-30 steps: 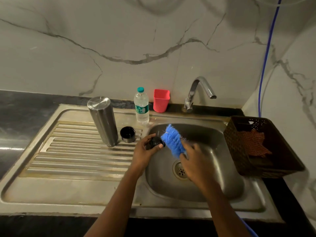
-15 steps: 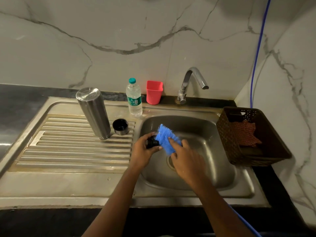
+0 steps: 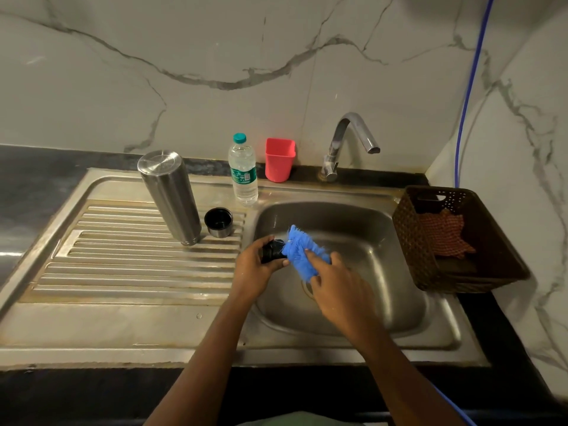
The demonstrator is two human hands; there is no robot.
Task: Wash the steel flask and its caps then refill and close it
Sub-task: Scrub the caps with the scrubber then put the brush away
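Observation:
The steel flask (image 3: 170, 195) stands upside down on the ribbed drainboard (image 3: 123, 265), with its steel outer cap (image 3: 218, 222) mouth-up beside it. Over the left edge of the sink basin (image 3: 368, 241), my left hand (image 3: 255, 269) grips a small black inner cap (image 3: 272, 250). My right hand (image 3: 338, 290) holds a blue bristle brush (image 3: 302, 250), whose bristles press against the black cap. The brush handle is hidden under my right hand.
A plastic water bottle (image 3: 243, 170) and a pink cup (image 3: 279, 159) stand behind the basin, left of the steel tap (image 3: 350, 139). No water runs from it. A brown basket (image 3: 455, 238) holding a checked cloth (image 3: 445, 235) sits at the right. A blue hose (image 3: 470, 87) hangs down the wall.
My right hand brought the brush leftward against the black cap and keeps rubbing it. The left hand stays at the basin's left edge. The camera tilted slightly.

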